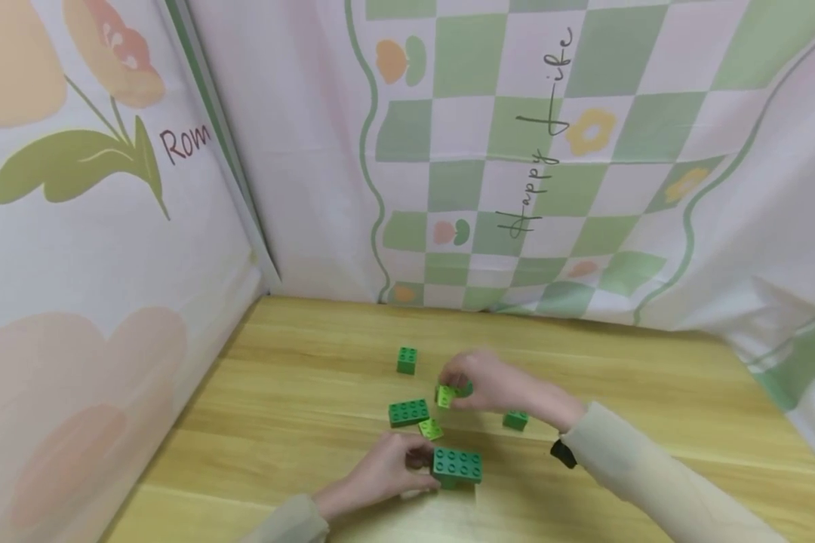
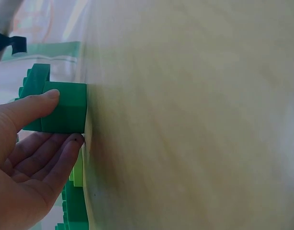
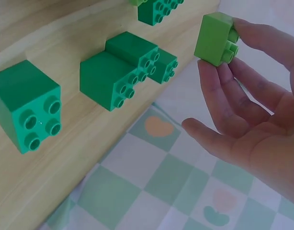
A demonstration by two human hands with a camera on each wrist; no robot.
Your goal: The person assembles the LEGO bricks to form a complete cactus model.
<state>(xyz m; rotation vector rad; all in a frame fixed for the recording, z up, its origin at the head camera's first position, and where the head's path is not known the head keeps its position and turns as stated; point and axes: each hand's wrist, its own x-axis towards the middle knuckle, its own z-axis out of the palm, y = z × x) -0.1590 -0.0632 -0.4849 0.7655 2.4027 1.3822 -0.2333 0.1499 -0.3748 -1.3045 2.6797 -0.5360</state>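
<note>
My left hand (image 1: 385, 467) holds a dark green building-block assembly (image 1: 457, 466) at its left end, near the front of the table. A wide eight-stud brick forms its top, with a narrower part below. In the left wrist view the thumb lies on the green side (image 2: 68, 112) and the fingers are below it. My right hand (image 1: 489, 381) pinches a small lime green block (image 3: 214, 39), which looks raised off the table in the right wrist view. Green blocks (image 3: 119, 72) lie close to that hand, partly hidden by it in the head view.
A long green block (image 1: 408, 412) lies left of the right hand, touching or nearly touching a flat lime block (image 1: 431, 429). A small green block (image 1: 407, 360) stands farther back. Another green block (image 1: 515, 420) sits under the right forearm. Printed cloth (image 1: 530, 188) hangs behind the wooden table (image 1: 299, 392).
</note>
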